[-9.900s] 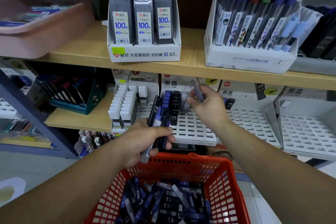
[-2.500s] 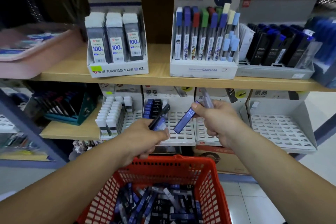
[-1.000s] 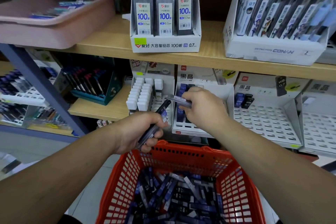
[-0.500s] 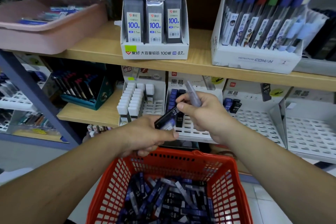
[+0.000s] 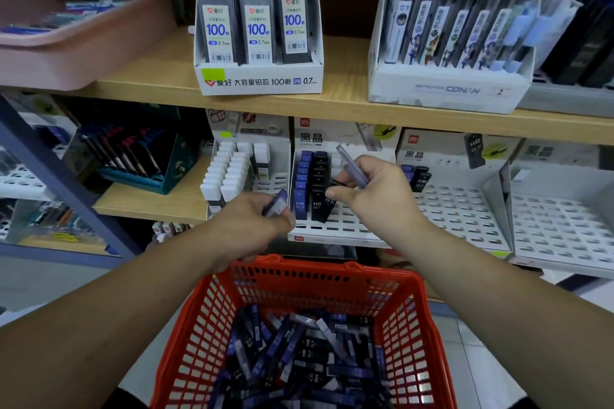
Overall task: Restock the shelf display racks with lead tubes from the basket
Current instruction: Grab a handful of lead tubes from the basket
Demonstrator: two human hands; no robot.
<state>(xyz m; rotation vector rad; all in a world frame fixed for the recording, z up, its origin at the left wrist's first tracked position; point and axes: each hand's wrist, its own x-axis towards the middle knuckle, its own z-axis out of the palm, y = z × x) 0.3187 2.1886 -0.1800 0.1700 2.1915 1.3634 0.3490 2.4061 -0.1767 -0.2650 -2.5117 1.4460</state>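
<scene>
Head view: red plastic lattice basket (image 5: 206, 325) at bottom centre, with a loose pile of flat rectangular lead tubes (image 5: 299, 352) inside, blue and black. Left hand (image 5: 255, 222) mid-frame, fingers curled round a blue tube (image 5: 277, 206); can't tell if it holds more. Right hand (image 5: 372, 196) beside it, thumb and forefinger pinching a black tube (image 5: 327, 209) marked 0.5, whose lower end sits at the white slotted display rack (image 5: 342, 229). A translucent tube (image 5: 352, 166) is clamped between its other fingers, pointing up-left. The rack's left columns hold upright racked tubes (image 5: 305, 176), blue and black. A wooden shelf board (image 5: 349, 106) runs across above.
</scene>
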